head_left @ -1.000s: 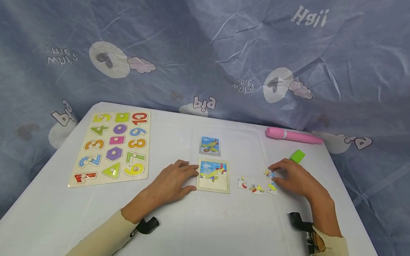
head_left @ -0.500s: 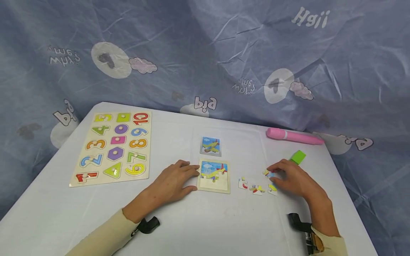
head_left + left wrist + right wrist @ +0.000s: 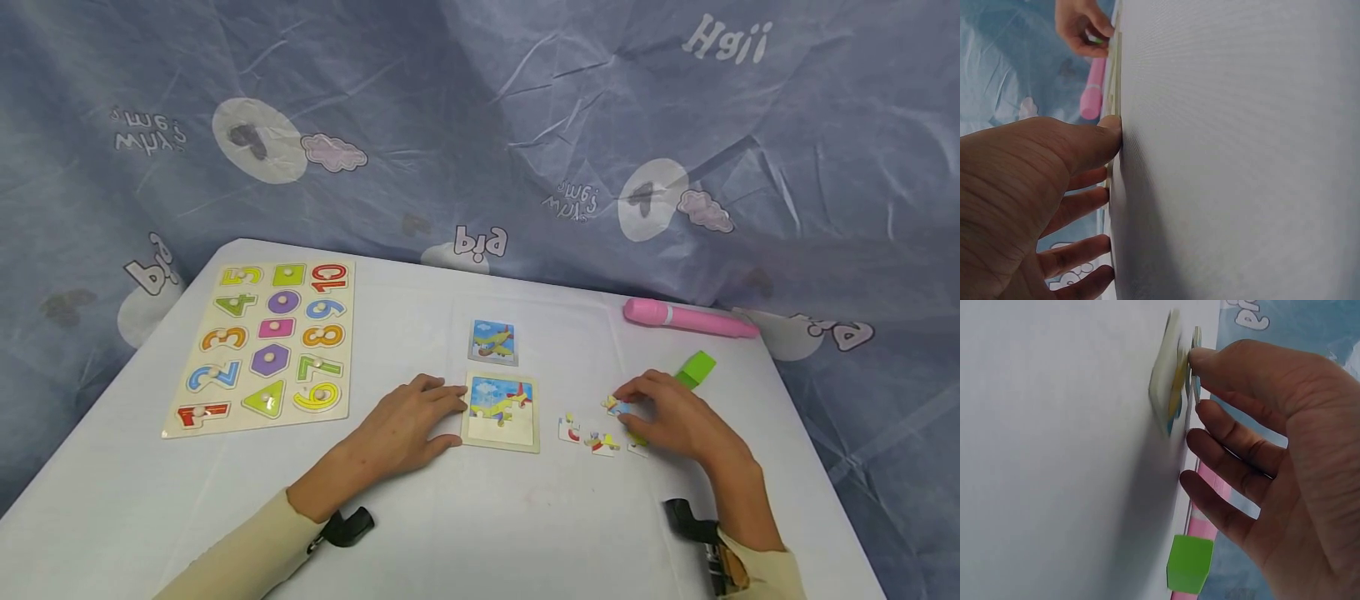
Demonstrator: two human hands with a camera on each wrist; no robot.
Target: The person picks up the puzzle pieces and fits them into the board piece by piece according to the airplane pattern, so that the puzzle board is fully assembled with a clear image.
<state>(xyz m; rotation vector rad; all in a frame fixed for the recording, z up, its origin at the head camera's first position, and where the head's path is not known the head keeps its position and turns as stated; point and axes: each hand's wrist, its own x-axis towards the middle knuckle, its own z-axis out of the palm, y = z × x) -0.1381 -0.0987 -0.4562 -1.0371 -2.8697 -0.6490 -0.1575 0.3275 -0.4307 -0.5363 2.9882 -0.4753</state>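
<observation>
Right of the board (image 3: 510,434), the right hand (image 3: 671,417) pinches a puzzle piece (image 3: 613,407); swinging it low could scatter the loose pieces (image 3: 602,445). The left hand (image 3: 405,425), fingers spread, touches the board's left edge.

The left hand (image 3: 408,427) touches the left side of a small puzzle (image 3: 500,449), which is partly filled with a plane picture. A plane card (image 3: 493,343) lies just above it. The right hand (image 3: 670,417) pinches a piece (image 3: 611,406). Three loose bits (image 3: 602,443) lie near it. A green block (image 3: 697,369) and a pink stick (image 3: 693,319) lie past that hand. Far left is a number board (image 3: 247,426). All lie on a white table (image 3: 480,533).
</observation>
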